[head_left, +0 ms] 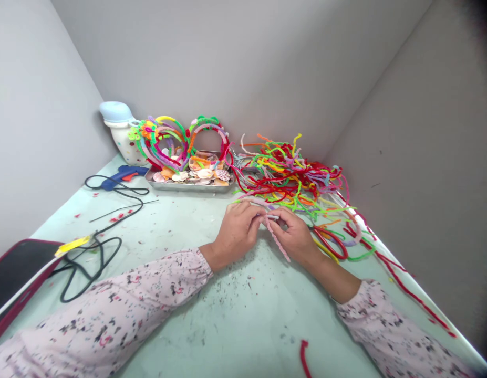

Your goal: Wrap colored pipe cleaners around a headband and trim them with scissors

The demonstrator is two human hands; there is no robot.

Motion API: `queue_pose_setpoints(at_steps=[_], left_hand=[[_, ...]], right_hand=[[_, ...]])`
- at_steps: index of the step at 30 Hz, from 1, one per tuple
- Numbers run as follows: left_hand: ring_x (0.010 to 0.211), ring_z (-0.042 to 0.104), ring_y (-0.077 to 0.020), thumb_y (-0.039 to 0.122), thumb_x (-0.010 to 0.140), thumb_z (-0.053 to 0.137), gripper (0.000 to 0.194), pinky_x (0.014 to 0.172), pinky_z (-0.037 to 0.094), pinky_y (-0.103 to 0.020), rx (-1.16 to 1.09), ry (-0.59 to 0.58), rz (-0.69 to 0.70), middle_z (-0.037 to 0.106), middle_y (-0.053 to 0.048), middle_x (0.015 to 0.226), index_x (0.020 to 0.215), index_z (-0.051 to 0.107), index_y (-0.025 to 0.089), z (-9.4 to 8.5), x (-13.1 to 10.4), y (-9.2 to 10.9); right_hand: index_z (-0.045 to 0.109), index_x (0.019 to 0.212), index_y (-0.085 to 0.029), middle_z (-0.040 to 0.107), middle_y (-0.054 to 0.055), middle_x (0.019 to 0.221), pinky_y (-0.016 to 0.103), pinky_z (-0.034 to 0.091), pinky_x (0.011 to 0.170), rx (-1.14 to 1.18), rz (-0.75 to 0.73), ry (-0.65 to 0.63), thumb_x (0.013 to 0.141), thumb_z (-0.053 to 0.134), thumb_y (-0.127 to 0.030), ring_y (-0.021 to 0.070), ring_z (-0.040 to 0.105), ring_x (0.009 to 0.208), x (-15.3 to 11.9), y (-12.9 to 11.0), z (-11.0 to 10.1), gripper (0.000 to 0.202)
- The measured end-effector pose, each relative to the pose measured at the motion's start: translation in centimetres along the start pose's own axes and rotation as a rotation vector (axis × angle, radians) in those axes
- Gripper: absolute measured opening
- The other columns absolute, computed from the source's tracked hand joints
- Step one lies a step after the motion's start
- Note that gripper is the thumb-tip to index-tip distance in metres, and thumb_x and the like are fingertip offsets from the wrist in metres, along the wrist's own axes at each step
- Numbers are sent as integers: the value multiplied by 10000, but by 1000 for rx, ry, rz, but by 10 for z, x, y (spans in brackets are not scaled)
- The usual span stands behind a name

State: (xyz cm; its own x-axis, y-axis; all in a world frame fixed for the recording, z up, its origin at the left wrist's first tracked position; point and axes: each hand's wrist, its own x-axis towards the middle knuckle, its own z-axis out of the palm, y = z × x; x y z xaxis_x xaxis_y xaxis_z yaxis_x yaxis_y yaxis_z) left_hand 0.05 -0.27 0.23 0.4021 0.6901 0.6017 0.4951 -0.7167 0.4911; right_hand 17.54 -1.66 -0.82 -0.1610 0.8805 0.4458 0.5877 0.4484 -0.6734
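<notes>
A pale pink fuzzy stem (278, 241) hangs down and to the right from between my two hands, over the middle of the table. My left hand (242, 231) pinches it near its upper end. Close beside, almost touching, my right hand (292, 233) has its thumb and fingers closed on the same piece. A small whitish bit shows between the fingertips. Just behind the hands lies the near edge of a big tangle of coloured fuzzy stems (290, 176).
A metal tray (188, 186) of shells stands at the back, with fuzzy headbands (164, 142) on it. To its left are a white jar (125, 139) and a blue glue gun (119, 177) with black cord. A dark tablet (20, 273) lies far left, a red stem (304, 359) in front.
</notes>
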Motion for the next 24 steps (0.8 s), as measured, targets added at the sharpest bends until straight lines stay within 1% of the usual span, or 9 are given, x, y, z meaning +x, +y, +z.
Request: queue_pose_setpoints(at_steps=[5, 11, 15, 20, 24], left_hand=[[928, 589, -207, 173, 906, 505, 102, 857, 415, -376, -26, 16, -13, 662, -52, 938, 952, 594, 193, 0, 0, 0], [892, 597, -199, 171, 887, 532, 75, 853, 419, -376, -60, 45, -39, 668, -45, 939, 951, 566, 194, 2, -1, 0], [867, 591, -193, 177, 885, 533, 64, 844, 422, -368, -59, 54, -47, 661, -46, 918, 945, 555, 185, 3, -1, -1], [867, 590, -190, 160, 879, 532, 55, 849, 419, -367, -53, 39, -37, 660, -38, 912, 921, 551, 189, 3, -2, -1], [865, 592, -192, 153, 878, 531, 56, 847, 417, -368, -54, 36, -29, 660, -38, 902, 916, 551, 189, 4, -2, -2]], right_hand=[[643, 924, -221, 598, 25, 848, 298, 437, 694, -14, -16, 35, 877, 568, -285, 162, 523, 713, 0, -1, 0, 109], [627, 1016, -237, 626, 47, 982, 311, 455, 734, 31, -25, 77, 875, 589, -293, 175, 555, 789, -1, 0, 1, 156], [649, 979, -244, 624, 39, 936, 311, 451, 714, 24, -57, 79, 879, 587, -279, 175, 556, 771, 0, 1, 2, 123], [660, 945, -247, 627, 38, 908, 319, 446, 733, 21, -61, 61, 880, 593, -291, 190, 569, 823, 1, 2, 0, 103], [666, 916, -238, 622, 35, 870, 312, 444, 716, 37, -59, 49, 881, 598, -311, 182, 565, 794, 2, 2, -1, 105]])
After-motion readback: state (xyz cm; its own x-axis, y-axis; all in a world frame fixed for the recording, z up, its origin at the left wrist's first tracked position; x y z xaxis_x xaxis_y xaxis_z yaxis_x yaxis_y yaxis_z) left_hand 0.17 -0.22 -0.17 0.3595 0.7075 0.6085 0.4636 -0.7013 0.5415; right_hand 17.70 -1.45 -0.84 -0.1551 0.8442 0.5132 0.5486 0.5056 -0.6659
